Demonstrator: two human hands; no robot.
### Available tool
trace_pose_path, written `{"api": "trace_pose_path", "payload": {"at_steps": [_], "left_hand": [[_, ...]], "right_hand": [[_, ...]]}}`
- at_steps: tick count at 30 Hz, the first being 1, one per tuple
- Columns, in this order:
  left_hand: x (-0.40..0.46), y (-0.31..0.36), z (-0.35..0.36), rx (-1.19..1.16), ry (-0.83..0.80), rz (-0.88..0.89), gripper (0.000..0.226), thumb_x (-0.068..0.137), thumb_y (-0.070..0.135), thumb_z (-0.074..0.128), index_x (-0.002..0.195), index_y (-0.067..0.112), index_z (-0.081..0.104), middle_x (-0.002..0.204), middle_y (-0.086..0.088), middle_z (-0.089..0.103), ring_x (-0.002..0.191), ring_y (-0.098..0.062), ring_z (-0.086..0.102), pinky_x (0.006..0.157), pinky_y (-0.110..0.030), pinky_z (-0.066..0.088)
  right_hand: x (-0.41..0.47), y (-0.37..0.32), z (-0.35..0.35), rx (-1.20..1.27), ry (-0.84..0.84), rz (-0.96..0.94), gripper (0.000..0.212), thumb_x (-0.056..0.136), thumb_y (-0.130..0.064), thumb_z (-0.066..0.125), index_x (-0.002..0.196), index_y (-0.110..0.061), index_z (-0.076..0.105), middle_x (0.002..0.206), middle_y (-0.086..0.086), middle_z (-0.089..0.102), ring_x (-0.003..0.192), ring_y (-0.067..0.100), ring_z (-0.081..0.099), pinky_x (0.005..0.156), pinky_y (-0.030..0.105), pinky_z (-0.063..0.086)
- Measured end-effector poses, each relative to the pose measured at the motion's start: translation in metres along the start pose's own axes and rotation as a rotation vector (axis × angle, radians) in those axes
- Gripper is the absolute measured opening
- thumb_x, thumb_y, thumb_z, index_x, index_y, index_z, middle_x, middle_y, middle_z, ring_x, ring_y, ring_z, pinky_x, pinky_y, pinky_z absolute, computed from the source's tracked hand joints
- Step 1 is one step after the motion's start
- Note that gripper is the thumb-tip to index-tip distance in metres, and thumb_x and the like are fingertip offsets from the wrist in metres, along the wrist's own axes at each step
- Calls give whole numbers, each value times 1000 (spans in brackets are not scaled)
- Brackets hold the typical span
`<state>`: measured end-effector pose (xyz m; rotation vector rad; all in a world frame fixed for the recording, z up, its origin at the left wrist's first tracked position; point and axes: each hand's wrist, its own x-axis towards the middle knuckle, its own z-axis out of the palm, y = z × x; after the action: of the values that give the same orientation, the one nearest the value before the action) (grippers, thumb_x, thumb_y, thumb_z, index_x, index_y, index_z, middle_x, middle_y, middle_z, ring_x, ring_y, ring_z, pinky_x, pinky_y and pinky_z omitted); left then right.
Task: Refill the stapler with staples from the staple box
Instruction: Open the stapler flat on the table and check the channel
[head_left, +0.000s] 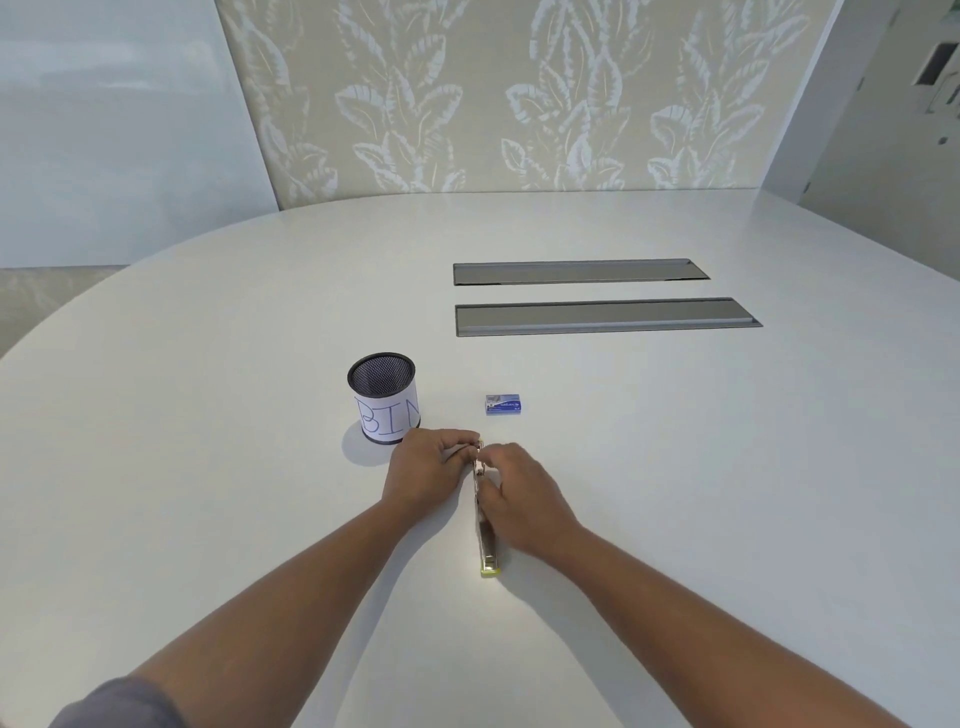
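**Gripping the stapler at its far end with both hands**

Lying lengthwise on the white table, the stapler is pointing away from the person. Its near end is showing a yellow-green plastic tip; the body is reading as bright, narrow metal. Whether it is hinged open cannot be told.

The left hand is curling its fingers at the stapler's far end, fingertips pinching a small part there. The right hand is lying along the stapler's right side, fingers curled around the body and meeting the left fingertips. What sits between the fingertips is too small to make out.

The staple box is resting just beyond the hands, apart from them. It is a small blue rectangular carton with a paler printed panel; the lettering is too small to read.

A cylindrical black mesh cup is standing upright left of the box, just beyond the left hand. A white paper wrap on it is carrying hand-drawn letters reading "BIN".

Two long grey recessed panels are sitting flush in the tabletop farther back. Leaf-patterned wallpaper is covering the wall behind.
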<state>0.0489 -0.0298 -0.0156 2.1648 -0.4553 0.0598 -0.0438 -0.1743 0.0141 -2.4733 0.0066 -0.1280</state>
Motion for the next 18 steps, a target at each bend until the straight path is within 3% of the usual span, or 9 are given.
{"api": "trace_pose_path", "payload": {"at_steps": [4, 7, 9, 12, 18], "left_hand": [[1, -2, 1, 13, -3, -5, 24, 88, 27, 72, 111, 31, 77, 106, 15, 77, 110, -5, 67, 99, -31, 51], [2, -3, 1, 54, -4, -3, 31, 90, 25, 68, 120, 32, 73, 111, 17, 75, 115, -9, 65, 101, -36, 50], [2, -3, 2, 83, -6, -5, 34, 91, 25, 65, 124, 34, 71, 111, 18, 75, 117, -12, 64, 102, -36, 49], [2, -3, 2, 99, -7, -23, 38, 91, 26, 63, 128, 36, 67, 114, 19, 74, 119, -13, 62, 104, -37, 47], [2, -2, 3, 91, 19, -15, 35, 89, 25, 63, 122, 33, 71, 110, 18, 76, 117, -10, 64, 103, -34, 49]], "right_hand": [[21, 11, -12, -40, -96, 27, 36, 95, -28, 59, 130, -20, 60, 117, 3, 63, 104, 24, 59, 89, 37, 47], [34, 14, -16, -50, -179, -22, 26, 93, -29, 62, 119, -25, 63, 105, 1, 60, 90, 19, 54, 82, 36, 45], [38, 15, -18, -34, -205, -49, 36, 93, -28, 63, 128, -33, 60, 103, 2, 58, 87, 17, 53, 82, 36, 47], [40, 17, -19, -12, -216, -58, 50, 93, -26, 63, 140, -41, 54, 105, 2, 58, 91, 18, 56, 85, 37, 48], [41, 21, -14, 25, -197, -19, 44, 93, -25, 63, 136, -35, 57, 111, -1, 59, 98, 16, 56, 87, 33, 45]]}}
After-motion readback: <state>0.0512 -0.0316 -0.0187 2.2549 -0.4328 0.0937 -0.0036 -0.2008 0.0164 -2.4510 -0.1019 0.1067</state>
